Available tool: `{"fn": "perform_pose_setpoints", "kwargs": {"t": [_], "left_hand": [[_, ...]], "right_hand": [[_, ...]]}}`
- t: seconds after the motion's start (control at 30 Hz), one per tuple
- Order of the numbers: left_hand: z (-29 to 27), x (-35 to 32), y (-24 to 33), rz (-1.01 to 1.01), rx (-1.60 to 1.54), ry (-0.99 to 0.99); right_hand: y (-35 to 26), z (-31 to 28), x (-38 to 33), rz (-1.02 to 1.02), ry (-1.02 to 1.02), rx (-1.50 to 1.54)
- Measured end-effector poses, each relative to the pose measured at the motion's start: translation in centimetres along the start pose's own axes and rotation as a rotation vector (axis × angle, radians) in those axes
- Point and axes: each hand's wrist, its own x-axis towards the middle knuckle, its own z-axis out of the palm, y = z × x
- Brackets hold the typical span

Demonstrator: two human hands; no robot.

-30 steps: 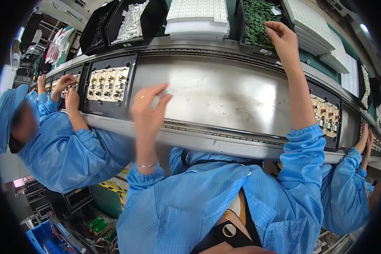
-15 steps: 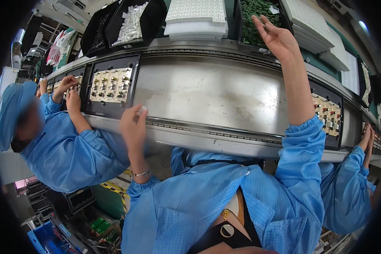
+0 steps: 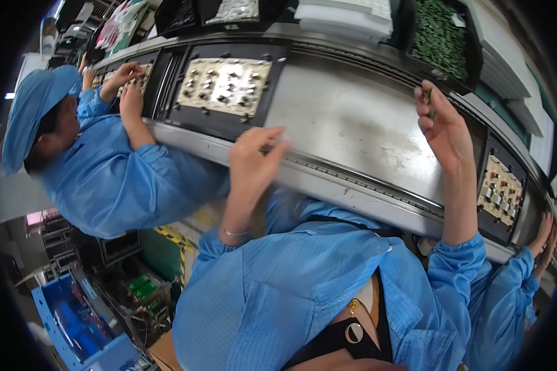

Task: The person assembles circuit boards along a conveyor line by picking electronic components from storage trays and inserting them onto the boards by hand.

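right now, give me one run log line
right hand: holding something green | left hand: raised, contents unclear | black bin: beyond right hand

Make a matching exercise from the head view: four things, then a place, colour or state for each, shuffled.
Column 1
1. Wearer's right hand
2. Wearer's left hand
3. Green heap
4. Crate

Column 2
A. Blue, at the picture's lower left
B. Left of the picture's centre, by the near corner of a black frame with a cream circuit board in it
C. Inside a black bin
D. Holding a small green part

Pairs: 1-D, 2-B, 3-C, 4-A
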Motion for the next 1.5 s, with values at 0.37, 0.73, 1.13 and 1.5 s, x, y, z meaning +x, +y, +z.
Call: {"fn": "perform_pose_setpoints", "kwargs": {"t": [0.37,0.73,1.13,1.5], "left_hand": [[-6.2,3.0,-1.5,0.231,-0.291,-0.413],[-9.7,7.9,-5.7,0.366,-0.399,-0.534],[-10.2,13.6,-8.5,0.456,0.072,-0.315],[-10.0,14.2,-8.1,0.548,0.146,-0.315]], "right_hand": [[7.1,16.1,4.4,0.078,-0.029,-0.545],[11.8,20.7,7.3,-0.031,-0.048,-0.997],[12.5,22.9,6.7,-0.102,-0.008,-1.184],[13.9,23.9,6.5,-0.345,-0.103,-1.491]]}}
